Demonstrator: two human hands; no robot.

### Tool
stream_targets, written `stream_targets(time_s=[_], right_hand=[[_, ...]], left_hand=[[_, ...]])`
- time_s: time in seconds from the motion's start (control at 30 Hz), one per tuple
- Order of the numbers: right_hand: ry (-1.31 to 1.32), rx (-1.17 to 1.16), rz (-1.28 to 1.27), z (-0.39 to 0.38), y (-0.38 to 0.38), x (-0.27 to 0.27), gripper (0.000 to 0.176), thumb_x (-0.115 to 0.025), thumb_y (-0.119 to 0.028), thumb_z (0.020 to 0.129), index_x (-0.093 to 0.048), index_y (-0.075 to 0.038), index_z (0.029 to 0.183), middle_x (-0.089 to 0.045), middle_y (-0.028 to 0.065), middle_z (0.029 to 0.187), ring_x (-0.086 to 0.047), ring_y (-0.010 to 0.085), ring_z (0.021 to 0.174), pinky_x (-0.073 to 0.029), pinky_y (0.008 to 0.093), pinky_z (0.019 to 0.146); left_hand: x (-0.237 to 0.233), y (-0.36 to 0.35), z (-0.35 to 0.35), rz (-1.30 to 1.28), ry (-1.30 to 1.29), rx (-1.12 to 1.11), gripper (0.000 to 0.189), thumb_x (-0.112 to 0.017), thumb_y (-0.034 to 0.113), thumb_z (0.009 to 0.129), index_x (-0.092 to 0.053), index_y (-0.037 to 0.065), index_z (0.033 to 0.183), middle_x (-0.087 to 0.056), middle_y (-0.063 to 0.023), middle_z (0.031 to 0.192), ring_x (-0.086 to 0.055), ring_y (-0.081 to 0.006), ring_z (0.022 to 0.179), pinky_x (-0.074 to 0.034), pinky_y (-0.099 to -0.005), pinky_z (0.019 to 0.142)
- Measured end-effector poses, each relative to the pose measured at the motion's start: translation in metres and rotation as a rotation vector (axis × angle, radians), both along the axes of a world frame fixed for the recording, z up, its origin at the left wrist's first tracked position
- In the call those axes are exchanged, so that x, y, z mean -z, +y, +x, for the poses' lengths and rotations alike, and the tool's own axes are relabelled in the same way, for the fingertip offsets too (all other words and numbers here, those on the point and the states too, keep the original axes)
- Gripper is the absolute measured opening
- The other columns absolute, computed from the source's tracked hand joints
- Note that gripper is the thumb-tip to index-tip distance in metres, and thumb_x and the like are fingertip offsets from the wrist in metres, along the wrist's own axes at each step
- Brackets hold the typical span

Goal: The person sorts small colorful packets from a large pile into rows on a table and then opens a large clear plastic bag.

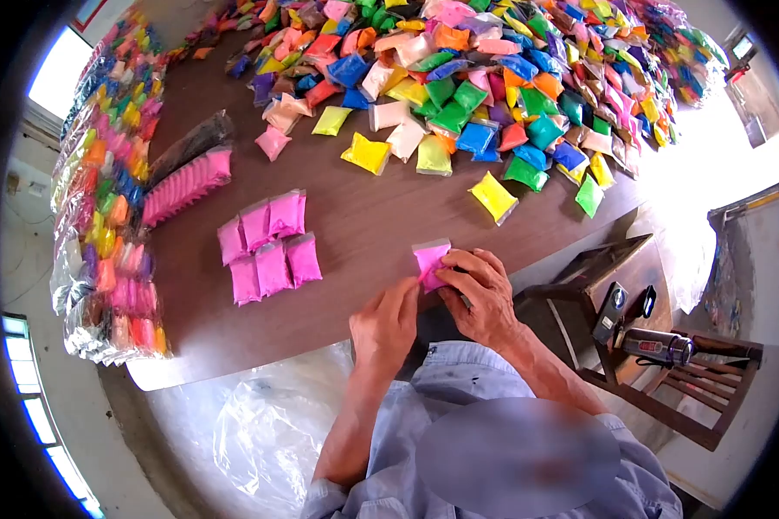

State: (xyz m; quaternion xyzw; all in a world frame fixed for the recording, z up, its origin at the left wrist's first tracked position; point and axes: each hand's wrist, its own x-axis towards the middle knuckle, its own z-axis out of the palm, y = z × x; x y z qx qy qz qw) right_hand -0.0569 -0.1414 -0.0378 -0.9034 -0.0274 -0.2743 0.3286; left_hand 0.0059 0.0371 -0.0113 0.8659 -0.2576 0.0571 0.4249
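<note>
A small pink packet (431, 259) is held at the table's front edge between both hands. My left hand (384, 327) pinches its lower left corner, fingers closed. My right hand (479, 292) grips its right side with bent fingers. To the left, several pink packets (273, 266) lie in two rows on the brown table (363, 208). Farther left, a row of pink packets (189, 186) stands packed side by side, with clear plastic behind it.
A large heap of coloured packets (459, 108) covers the table's far side. Bagged coloured packets (112, 216) are stacked along the left edge. At the right stand a wooden chair (710, 389) and a metal flask (658, 346). Clear plastic (260, 432) lies below the table's front edge.
</note>
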Motion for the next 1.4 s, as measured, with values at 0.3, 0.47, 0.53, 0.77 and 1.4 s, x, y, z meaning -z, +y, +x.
stream_targets(time_s=[0.3,0.47,0.53,0.77,1.4], right_hand=[[-0.058,0.017,-0.005,0.004,0.001,-0.005,0.037,-0.082,-0.004,0.076,-0.072,-0.012,0.11,-0.066,0.0078,0.12,-0.063,0.0316,0.113,-0.048,0.0482,0.102],[-0.097,0.004,0.057,0.004,0.002,0.001,0.034,-0.082,-0.004,0.076,-0.073,-0.01,0.108,-0.066,0.0087,0.114,-0.064,0.0331,0.106,-0.049,0.0479,0.097],[-0.098,0.005,0.054,0.003,0.001,0.002,0.032,-0.081,-0.004,0.077,-0.074,-0.01,0.108,-0.066,0.0084,0.113,-0.064,0.0325,0.105,-0.049,0.0474,0.097],[-0.13,0.024,0.034,0.003,0.0,0.004,0.032,-0.082,-0.003,0.077,-0.074,-0.011,0.107,-0.068,0.007,0.109,-0.065,0.03,0.101,-0.051,0.0453,0.095],[-0.144,0.034,0.068,0.003,0.002,0.006,0.033,-0.083,-0.002,0.075,-0.075,-0.011,0.106,-0.068,0.0073,0.109,-0.065,0.0308,0.098,-0.051,0.0453,0.093]], left_hand=[[-0.007,-0.012,0.036,0.153,-0.103,-0.026,0.006,-0.073,0.009,0.094,-0.073,0.008,0.099,-0.073,-0.0138,0.087,-0.071,-0.0361,0.076,-0.056,-0.0444,0.064],[-0.013,-0.009,0.01,0.143,-0.074,0.075,0.005,-0.073,0.011,0.093,-0.073,0.008,0.097,-0.073,-0.012,0.091,-0.071,-0.0348,0.078,-0.056,-0.0418,0.065],[-0.009,-0.011,0.013,0.198,-0.109,0.068,0.004,-0.073,0.011,0.094,-0.073,0.008,0.097,-0.073,-0.0119,0.091,-0.071,-0.0349,0.078,-0.056,-0.0422,0.065],[0.001,-0.02,0.047,0.204,-0.14,0.0,0.005,-0.073,0.011,0.094,-0.071,0.006,0.096,-0.073,-0.0126,0.09,-0.07,-0.0358,0.077,-0.056,-0.0429,0.067],[-0.008,-0.013,0.03,0.081,-0.133,-0.015,0.007,-0.072,0.01,0.094,-0.072,0.009,0.101,-0.073,-0.0117,0.089,-0.071,-0.0353,0.077,-0.056,-0.0448,0.066]])
